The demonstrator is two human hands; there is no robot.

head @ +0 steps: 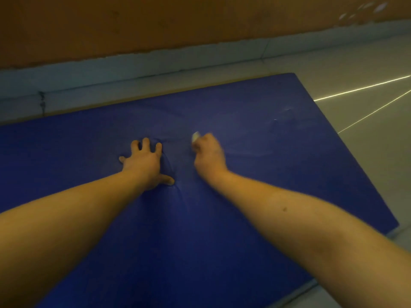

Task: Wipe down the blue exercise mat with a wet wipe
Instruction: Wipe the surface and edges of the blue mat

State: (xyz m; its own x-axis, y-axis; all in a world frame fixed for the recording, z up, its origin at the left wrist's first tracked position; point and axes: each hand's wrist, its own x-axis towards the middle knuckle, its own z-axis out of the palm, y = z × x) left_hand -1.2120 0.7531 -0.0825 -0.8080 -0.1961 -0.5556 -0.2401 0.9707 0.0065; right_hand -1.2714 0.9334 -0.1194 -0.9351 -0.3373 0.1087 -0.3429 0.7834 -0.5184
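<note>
Both bare arms reach in from the bottom corners of the frame and meet near the centre, down on the blue exercise mat (278, 178). The mat fills the middle and lower part of the picture, lying flat on the floor. Its far edge runs just beside the skirting, and its far right corner points to the upper right.

The left hand (144, 164), just left of centre, is planted palm down on the mat. Its fingers are spread wide, the thumb is stuck out to the right, and the fingertips dig in a little. The mat's cover puckers into creases around the thumb and palm.

The right hand (209, 157) is just right of centre, near the left one but not touching it. It's blurred, its fingers curled under, bunched round the wet wipe (195, 136). Only a small pale scrap of the wipe shows, poking out at the upper left of the fist, right down at the mat's surface. How much of the wipe lies under the hand, I can't tell.

Faint arcs and a few wrinkles show on the mat toward the upper right. Beyond it, a grey-blue skirting (155, 65) crosses the frame, with an orange-brown wall (178, 23) above. At the right edge is pale tiled floor (367, 61), with two thin bright streaks of light (360, 87) across it.
</note>
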